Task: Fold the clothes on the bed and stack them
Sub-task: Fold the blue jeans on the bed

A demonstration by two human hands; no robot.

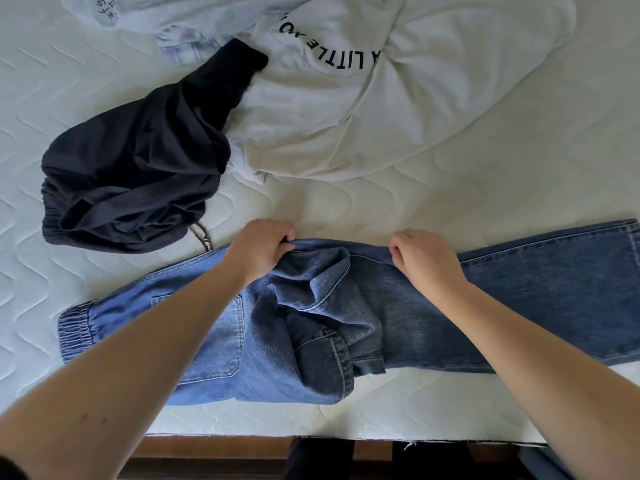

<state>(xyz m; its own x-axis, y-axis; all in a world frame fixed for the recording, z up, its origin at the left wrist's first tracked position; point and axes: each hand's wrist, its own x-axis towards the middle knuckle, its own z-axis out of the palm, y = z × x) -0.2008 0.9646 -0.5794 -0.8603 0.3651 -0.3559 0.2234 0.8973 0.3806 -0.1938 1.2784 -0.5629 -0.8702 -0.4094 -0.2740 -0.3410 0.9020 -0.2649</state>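
A pair of blue jeans [519, 299] lies sideways across the near part of the bed, elastic waistband at the left, legs running off to the right, the middle bunched in folds. My left hand [263, 247] is closed on the far edge of the jeans near the crotch. About a hand's width to the right, my right hand [426, 261] pinches the same far edge. A crumpled dark navy garment [138, 168] lies behind the jeans at the left. A white T-shirt with black lettering [346, 109] is spread at the back centre.
The white quilted mattress [519, 188] fills the view; its front edge [346, 434] runs along the bottom above a wooden frame. A pale blue checked garment [183, 51] and another white printed piece [104, 12] lie at the far back left. A metal clip [202, 235] pokes from the navy garment.
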